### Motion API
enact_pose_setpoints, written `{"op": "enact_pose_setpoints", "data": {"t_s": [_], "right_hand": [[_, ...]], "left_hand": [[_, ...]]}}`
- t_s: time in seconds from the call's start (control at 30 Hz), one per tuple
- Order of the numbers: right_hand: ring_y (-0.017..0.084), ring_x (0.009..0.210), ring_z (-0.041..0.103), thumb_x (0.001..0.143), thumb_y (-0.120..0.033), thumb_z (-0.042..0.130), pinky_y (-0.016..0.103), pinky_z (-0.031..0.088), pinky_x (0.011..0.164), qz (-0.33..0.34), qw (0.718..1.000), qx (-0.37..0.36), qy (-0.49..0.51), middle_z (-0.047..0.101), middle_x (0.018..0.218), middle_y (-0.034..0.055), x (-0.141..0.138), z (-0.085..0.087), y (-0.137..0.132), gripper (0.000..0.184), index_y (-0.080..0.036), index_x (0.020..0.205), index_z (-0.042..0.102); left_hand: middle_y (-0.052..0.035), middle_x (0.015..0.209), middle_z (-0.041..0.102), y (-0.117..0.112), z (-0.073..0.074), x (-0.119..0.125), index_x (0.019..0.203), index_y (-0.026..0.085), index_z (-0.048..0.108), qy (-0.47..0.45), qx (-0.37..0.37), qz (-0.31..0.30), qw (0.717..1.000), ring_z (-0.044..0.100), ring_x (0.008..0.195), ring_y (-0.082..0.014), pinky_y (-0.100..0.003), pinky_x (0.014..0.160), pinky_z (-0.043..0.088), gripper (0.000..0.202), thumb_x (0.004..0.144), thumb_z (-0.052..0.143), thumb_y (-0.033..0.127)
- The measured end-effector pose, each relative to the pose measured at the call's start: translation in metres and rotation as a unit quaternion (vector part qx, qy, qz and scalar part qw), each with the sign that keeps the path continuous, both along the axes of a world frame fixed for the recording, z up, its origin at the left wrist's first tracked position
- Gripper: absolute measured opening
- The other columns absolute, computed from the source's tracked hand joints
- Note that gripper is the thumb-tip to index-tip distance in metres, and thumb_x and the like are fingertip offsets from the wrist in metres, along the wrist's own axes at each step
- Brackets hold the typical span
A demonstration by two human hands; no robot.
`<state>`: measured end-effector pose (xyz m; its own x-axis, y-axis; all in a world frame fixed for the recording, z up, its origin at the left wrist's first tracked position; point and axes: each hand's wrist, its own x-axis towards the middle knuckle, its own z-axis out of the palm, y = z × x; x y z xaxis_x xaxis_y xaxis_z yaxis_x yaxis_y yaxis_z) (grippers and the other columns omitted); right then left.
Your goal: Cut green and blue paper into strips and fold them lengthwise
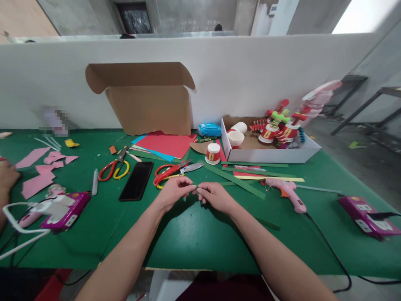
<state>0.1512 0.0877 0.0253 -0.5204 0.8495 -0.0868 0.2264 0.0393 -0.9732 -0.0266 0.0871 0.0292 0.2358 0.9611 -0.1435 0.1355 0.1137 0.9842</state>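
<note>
My left hand (177, 191) and my right hand (216, 195) meet over the middle of the green table, fingertips pinched close together. Whatever lies between the fingertips is too small to make out; a trace of green shows there. Just beyond my left hand lie red-and-yellow scissors (167, 172) with their blades pointing right. Green paper strips (236, 181) stretch out past my right hand, and another dark green strip (267, 223) lies partly behind my right forearm. A red-and-white paper cup (213, 154) stands upside down beyond both hands.
At right a pink glue gun (287, 193) trails its cord near a purple power strip (366, 213). A white box (266, 156) holds decorated cups. Left are a phone (136, 181), more scissors (114, 167), another power strip (70, 211), pink paper (37, 184) and another person's hand (8, 173).
</note>
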Motion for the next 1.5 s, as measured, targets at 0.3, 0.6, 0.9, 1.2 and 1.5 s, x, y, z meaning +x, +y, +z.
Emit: {"op": "enact_pose_setpoints", "data": {"t_s": [0.3,0.6,0.9,1.2,1.5], "right_hand": [[0.008,0.051,0.051,0.087,-0.02,0.047,0.019,0.041,0.052,-0.004,1.0,0.006,-0.004,0.056,0.061,-0.0032,-0.001,-0.0031,0.0008,0.019,-0.016,0.08,0.063],[0.008,0.049,0.052,0.086,-0.024,0.049,0.019,0.043,0.052,-0.019,1.0,0.012,-0.008,0.057,0.058,-0.003,-0.0009,-0.0057,0.0018,0.02,-0.016,0.08,0.066],[0.008,0.047,0.054,0.085,-0.024,0.051,0.019,0.043,0.052,-0.043,0.998,0.031,-0.027,0.06,0.057,-0.0021,-0.0014,-0.0056,0.0014,0.021,-0.016,0.074,0.068],[0.009,0.047,0.054,0.084,-0.032,0.055,0.02,0.043,0.049,-0.039,0.999,-0.007,-0.024,0.06,0.057,-0.0014,-0.0013,-0.0065,0.0015,0.023,-0.015,0.079,0.07],[0.009,0.051,0.055,0.083,-0.029,0.057,0.021,0.045,0.055,-0.022,0.999,-0.01,-0.038,0.065,0.065,0.001,0.0044,-0.0051,0.0064,0.021,-0.015,0.074,0.069]], "left_hand": [[-0.0004,0.063,0.064,0.0001,0.0,0.0017,0.069,0.015,0.062,0.001,-0.001,0.005,1.0,0.046,0.05,-0.0075,-0.021,0.049,0.037,0.03,0.066,0.073,0.042],[-0.001,0.063,0.064,-0.0003,0.0018,0.0038,0.07,0.015,0.063,0.019,0.002,0.014,1.0,0.046,0.051,-0.0084,-0.021,0.049,0.037,0.03,0.064,0.072,0.043],[0.0017,0.057,0.058,0.0008,-0.0029,0.005,0.068,0.015,0.063,0.047,0.024,0.027,0.998,0.044,0.049,-0.0082,-0.021,0.048,0.035,0.029,0.065,0.072,0.042],[-0.0014,0.06,0.064,-0.0004,-0.0009,0.0064,0.066,0.015,0.064,0.04,0.021,0.034,0.998,0.046,0.049,-0.0086,-0.021,0.047,0.037,0.026,0.063,0.072,0.04],[0.0031,0.05,0.053,0.0031,-0.0055,0.0011,0.065,0.015,0.065,0.025,0.032,0.065,0.997,0.044,0.047,-0.0079,-0.02,0.047,0.034,0.026,0.062,0.074,0.039]]}}
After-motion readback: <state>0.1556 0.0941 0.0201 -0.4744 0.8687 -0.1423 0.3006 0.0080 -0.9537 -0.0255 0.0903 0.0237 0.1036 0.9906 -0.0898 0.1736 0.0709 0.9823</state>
